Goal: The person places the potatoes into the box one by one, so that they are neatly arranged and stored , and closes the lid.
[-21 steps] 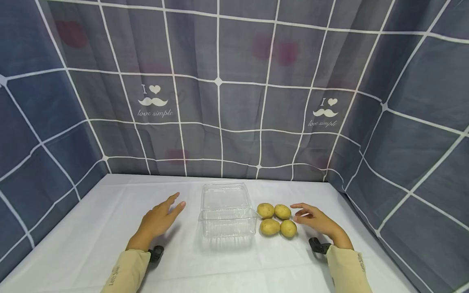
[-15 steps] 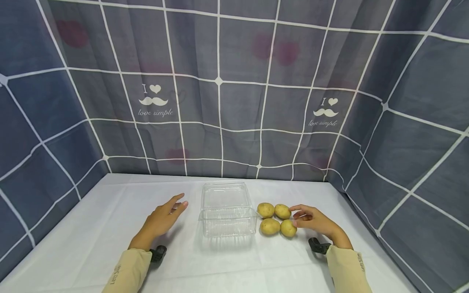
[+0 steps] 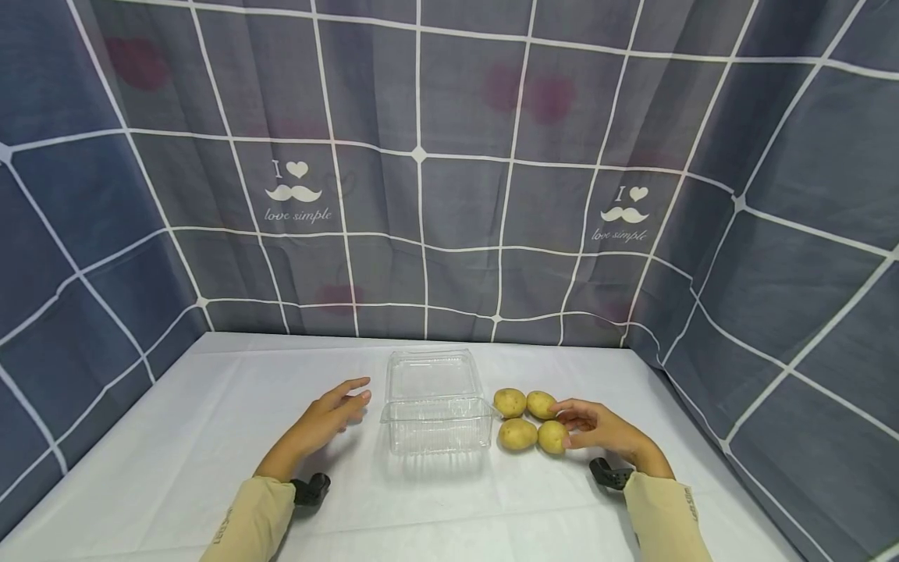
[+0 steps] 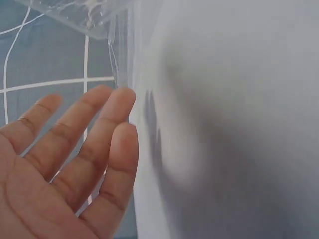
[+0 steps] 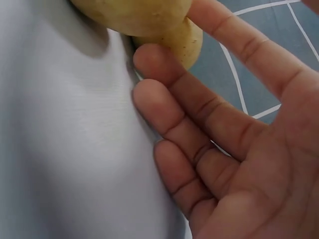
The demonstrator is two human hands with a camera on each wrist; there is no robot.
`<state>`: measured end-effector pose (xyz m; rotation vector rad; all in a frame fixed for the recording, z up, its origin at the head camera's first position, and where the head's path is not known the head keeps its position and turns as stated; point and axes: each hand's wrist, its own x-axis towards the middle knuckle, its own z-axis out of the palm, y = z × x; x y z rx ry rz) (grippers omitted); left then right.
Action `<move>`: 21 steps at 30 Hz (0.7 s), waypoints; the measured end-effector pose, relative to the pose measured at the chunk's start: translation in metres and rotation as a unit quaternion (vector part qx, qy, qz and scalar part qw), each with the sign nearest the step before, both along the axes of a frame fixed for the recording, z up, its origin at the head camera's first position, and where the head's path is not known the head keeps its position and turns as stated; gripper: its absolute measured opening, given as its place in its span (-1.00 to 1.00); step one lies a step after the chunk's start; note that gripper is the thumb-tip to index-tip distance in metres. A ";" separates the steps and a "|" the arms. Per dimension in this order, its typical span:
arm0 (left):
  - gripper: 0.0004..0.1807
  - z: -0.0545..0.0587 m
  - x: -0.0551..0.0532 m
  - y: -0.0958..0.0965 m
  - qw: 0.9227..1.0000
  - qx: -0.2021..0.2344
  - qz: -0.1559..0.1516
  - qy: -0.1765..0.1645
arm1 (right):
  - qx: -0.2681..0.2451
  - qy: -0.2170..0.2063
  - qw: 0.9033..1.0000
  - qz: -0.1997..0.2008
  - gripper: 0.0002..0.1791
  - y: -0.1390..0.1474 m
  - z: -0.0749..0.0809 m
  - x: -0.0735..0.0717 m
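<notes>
Several yellow potatoes sit in a tight cluster right of the middle in the head view, among them a near right potato [image 3: 552, 437] and a far right potato [image 3: 541, 405]. My right hand [image 3: 597, 428] is at their right side, thumb tip overlapping the near right one and index finger at the far right one. In the right wrist view its loosely bent fingers [image 5: 159, 107] lie low over the cloth, beside a potato [image 5: 144, 12]. A clear plastic clamshell box [image 3: 440, 425] stands with its lid [image 3: 431, 375] folded back. My left hand [image 3: 328, 419] hovers left of it, fingers extended, holding nothing.
A white cloth [image 3: 337, 531] covers the table. Behind and on both sides hangs a dark blue-grey checked curtain [image 3: 456, 195]. The near left potato [image 3: 517, 435] and far left potato [image 3: 509, 403] lie close to the box's right edge.
My left hand has moved right, toward the box. The right hand has shifted slightly left, bringing its thumb and index finger up against the right-hand potatoes. Box and potatoes have stayed put.
</notes>
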<state>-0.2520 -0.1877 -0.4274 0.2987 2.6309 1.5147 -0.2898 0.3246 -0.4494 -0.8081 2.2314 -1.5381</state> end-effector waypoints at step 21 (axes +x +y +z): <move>-0.19 -0.010 -0.002 0.014 0.973 0.159 -0.141 -0.085 | -0.019 0.012 1.000 0.022 -0.40 -0.001 -0.012 -0.005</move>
